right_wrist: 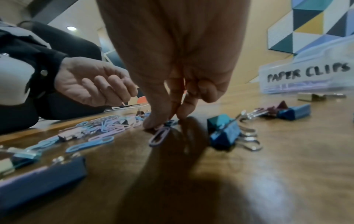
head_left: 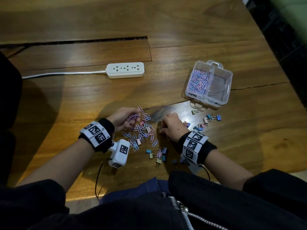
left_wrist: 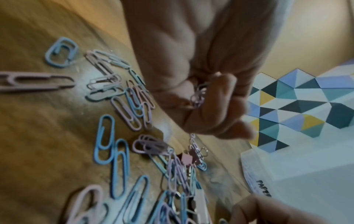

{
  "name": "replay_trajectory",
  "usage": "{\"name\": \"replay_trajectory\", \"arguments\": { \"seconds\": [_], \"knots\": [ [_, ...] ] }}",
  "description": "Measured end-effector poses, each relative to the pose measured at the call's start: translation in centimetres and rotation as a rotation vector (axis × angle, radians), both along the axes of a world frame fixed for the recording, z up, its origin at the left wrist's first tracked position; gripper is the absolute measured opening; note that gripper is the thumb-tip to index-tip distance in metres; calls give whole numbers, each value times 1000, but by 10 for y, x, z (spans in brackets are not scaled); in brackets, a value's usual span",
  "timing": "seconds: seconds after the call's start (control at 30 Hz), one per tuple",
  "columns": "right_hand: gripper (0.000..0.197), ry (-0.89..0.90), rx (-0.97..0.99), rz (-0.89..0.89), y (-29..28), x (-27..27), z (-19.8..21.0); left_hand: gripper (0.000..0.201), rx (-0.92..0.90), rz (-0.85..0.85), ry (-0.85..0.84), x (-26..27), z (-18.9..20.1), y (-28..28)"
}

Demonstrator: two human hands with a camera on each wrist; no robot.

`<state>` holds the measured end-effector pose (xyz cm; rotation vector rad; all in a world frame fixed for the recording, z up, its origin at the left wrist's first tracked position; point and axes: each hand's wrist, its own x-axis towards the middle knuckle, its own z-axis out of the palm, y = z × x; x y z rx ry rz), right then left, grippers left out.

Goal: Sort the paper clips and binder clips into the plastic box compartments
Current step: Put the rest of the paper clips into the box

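Paper clips [head_left: 141,132], thin pastel wire loops, lie scattered every which way on the glossy wooden table [head_left: 182,39]; the left hand [head_left: 123,117] curls around a bunch. Right hand [head_left: 172,127] fingertips [right_wrist: 153,123] pinch one purple clip [right_wrist: 160,135], long axis running near-left to far-right. Clear plastic box [head_left: 222,97] sits far right, clips filling its left compartment.

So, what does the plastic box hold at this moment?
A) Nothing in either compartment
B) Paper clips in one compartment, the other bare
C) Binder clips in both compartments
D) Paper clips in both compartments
B: in the head view the plastic box has a heap of pink and blue paper clips in its left compartment, while the right compartment shows only clear plastic; the binder clips lie on the table.
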<state>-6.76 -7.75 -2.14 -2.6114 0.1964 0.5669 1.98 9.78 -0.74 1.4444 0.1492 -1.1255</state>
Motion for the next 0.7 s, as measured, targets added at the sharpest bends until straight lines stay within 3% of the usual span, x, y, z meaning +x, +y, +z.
{"name": "replay_trajectory", "arguments": {
  "seconds": [0.1,0.23,0.37,0.43,0.57,0.63,0.7],
  "knots": [
    [20,10,-29,89,4,-3,0,22,78,-38,3,-3,1,3],
    [25,-44,-6,162,4,-5,-3,23,286,-163,-165,-8,-4,6],
    [25,-10,281,-138,-5,-1,-2,31,284,-107,-173,-12,-5,8],
    [21,31,452,-280,-13,-2,0,40,361,-138,-272,-16,-3,6],
    [32,115,884,-619,-25,-5,4,39,737,-430,-705,-23,-8,5],
    [30,144,1069,-781,-29,-6,5,41,870,-569,-806,-24,-12,7],
    [30,187,1182,-846,-31,-7,6,44,877,-613,-850,-27,-15,7]
  ]
}}
